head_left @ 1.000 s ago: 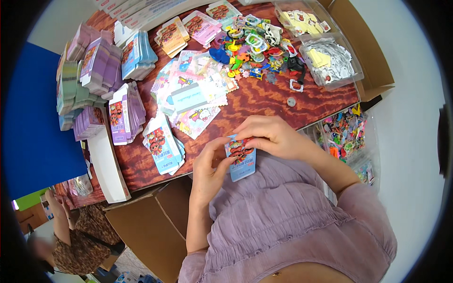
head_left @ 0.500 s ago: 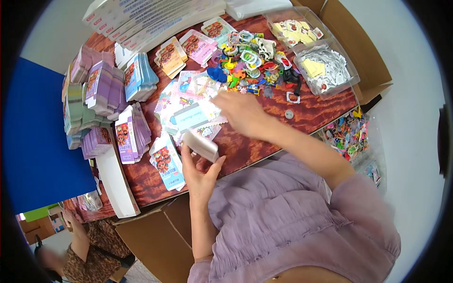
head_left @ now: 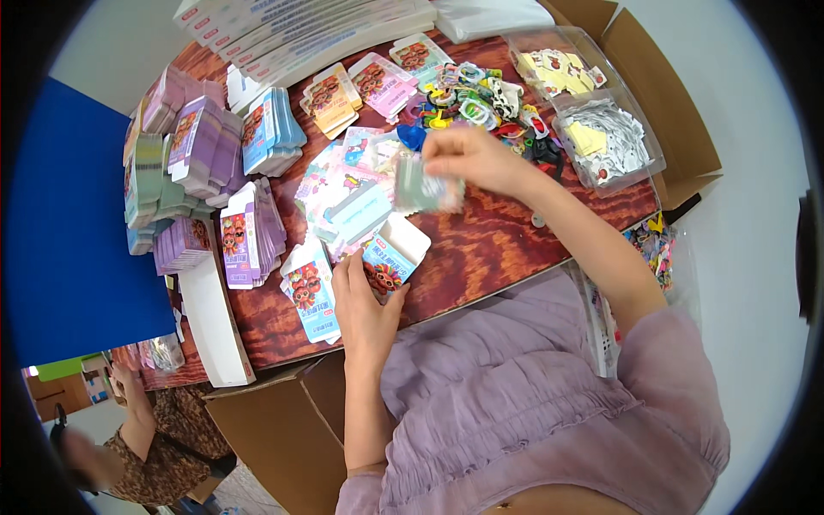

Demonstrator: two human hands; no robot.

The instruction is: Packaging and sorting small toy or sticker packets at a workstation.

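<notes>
My left hand (head_left: pixel 367 316) is closed round a small blue printed carton (head_left: pixel 396 254), which stands tilted on the table with its white top end unfolded. To the right and above it, my right hand (head_left: pixel 481 161) pinches a flat greenish packet or card (head_left: pixel 421 185), blurred by motion. Loose pastel printed cards (head_left: pixel 348 199) lie spread just beyond the carton. Beside my left hand rest flat blue cartons (head_left: pixel 309 296). A heap of small colourful plastic trinkets (head_left: pixel 476 99) sits behind my right hand.
Stacks of flat purple cartons (head_left: pixel 202 142) and blue cartons (head_left: pixel 268 129) fill the left side. Long white boxes (head_left: pixel 309 39) stand at the back. Clear trays (head_left: pixel 657 163) hold silver and yellow pieces at right. Another person (head_left: pixel 163 438) sits at lower left.
The carton in my left hand has turned so its printed front shows. My right hand has risen from the cards, up and to the right, with the greenish packet. The whole view has shifted slightly.
</notes>
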